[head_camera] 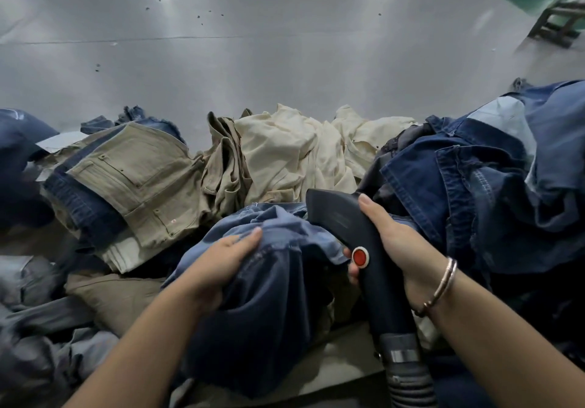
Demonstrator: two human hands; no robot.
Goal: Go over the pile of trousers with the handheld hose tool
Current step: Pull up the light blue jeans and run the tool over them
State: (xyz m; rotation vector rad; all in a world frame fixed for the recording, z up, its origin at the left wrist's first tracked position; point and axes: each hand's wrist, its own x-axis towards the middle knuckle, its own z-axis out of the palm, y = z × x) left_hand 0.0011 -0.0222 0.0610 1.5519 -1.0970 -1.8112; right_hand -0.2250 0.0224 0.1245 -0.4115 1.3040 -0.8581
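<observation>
A dark handheld hose tool (354, 240) with a red round button and a ribbed hose at its base points its flat head onto the pile. My right hand (389, 243), with a metal bangle on the wrist, grips the tool's handle. A blue pair of trousers (272, 300) lies bunched in front of me. My left hand (221, 265) grips a fold of it just left of the tool's head. Khaki trousers (142, 180) lie to the left, cream trousers (291, 151) in the middle behind, dark denim trousers (481, 186) heaped to the right.
A grey floor (253, 43) spreads beyond the pile. A metal frame (557, 24) stands at the far right on a green floor patch. More blue and grey garments (34, 338) fill the near left.
</observation>
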